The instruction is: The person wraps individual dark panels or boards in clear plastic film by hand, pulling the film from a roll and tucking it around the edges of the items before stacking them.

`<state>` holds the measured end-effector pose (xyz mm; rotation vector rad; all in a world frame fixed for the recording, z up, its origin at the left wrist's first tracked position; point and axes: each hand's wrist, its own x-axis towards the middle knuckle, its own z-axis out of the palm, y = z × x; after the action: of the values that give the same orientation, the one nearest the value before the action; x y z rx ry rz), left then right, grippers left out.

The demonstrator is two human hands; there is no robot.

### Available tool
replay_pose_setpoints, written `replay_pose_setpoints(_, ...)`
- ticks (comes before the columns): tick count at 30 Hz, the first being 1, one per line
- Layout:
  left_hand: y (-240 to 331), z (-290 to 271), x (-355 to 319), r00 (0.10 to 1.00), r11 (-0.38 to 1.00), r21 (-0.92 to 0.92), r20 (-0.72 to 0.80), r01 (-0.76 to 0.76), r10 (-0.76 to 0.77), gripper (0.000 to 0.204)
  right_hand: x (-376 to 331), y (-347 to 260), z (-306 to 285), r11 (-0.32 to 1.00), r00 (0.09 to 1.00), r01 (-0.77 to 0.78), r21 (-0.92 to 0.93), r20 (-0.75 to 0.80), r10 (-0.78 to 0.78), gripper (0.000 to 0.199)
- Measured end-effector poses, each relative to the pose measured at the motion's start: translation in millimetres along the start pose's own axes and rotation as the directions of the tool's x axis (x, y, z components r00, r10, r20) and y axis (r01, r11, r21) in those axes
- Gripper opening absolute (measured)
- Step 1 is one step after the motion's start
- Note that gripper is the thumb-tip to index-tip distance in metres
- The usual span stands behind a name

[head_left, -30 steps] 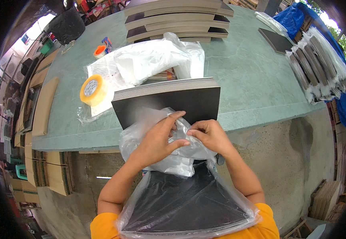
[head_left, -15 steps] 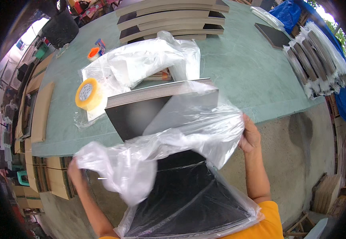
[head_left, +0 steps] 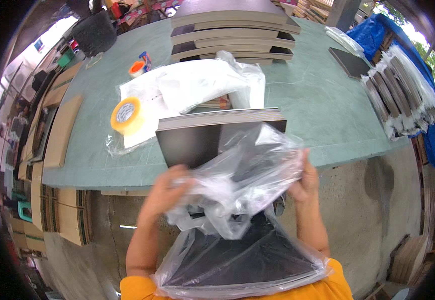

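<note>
A clear plastic bag (head_left: 227,190) stretches, crumpled, between my two hands. My left hand (head_left: 167,192), a little blurred, is closed on its left part by the table edge. The bag's right side is gripped by my right hand (head_left: 305,180). Behind the bag, a stack of black panels (head_left: 187,145) with pale edges stands tilted at the table's near edge, its lower part covered by plastic. Close to my body lies a black panel in clear plastic (head_left: 237,257), its far end under the loose bag.
The green table (head_left: 327,115) holds a roll of tape (head_left: 126,116), white plastic bags (head_left: 197,82), an orange tape roll (head_left: 136,69) and stacked dark panels (head_left: 232,35). Bagged panels (head_left: 400,92) sit at the right edge. Cardboard (head_left: 65,130) leans at the left.
My left hand has swung inward and up from the far left to the stack's lower left. The bag is bunched narrower between my hands. The right hand has moved little.
</note>
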<state>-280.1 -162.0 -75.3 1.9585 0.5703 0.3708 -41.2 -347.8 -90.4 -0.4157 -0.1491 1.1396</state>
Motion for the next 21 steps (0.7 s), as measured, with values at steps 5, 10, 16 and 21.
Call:
replay_pose_setpoints(5, -136.2, -122.7, -141.4, 0.552, 0.917, -0.29, -0.733, 0.274, -0.397, 0.011, -24.1, -53.7, -43.0, 0.965, 0.998, 0.059, -0.254, 0.003, -0.061, 0.028)
replay_pose_setpoints(10, -50.8, -114.7, -68.7, 0.591, 0.99, 0.114, -0.806, 0.087, 0.041, 0.007, -1.5, -5.8, -8.0, 0.903, 0.956, -0.172, -0.393, 0.154, 0.249, 0.014)
replay_pose_setpoints(16, 78.8, 23.4, 26.8, 0.978, 0.977, -0.086, 0.063, -0.195, 0.201, 0.017, 13.4, 54.0, 62.1, 0.937, 0.965, -0.211, -0.279, 0.095, 0.246, 0.013)
replay_pose_setpoints(21, 18.5, -26.4, 15.6, 0.99, 0.991, 0.1, -0.117, 0.089, -0.077, 0.018, 2.0, 21.7, 28.6, 0.989, 0.952, -0.121, -0.088, 0.272, 0.141, 0.014)
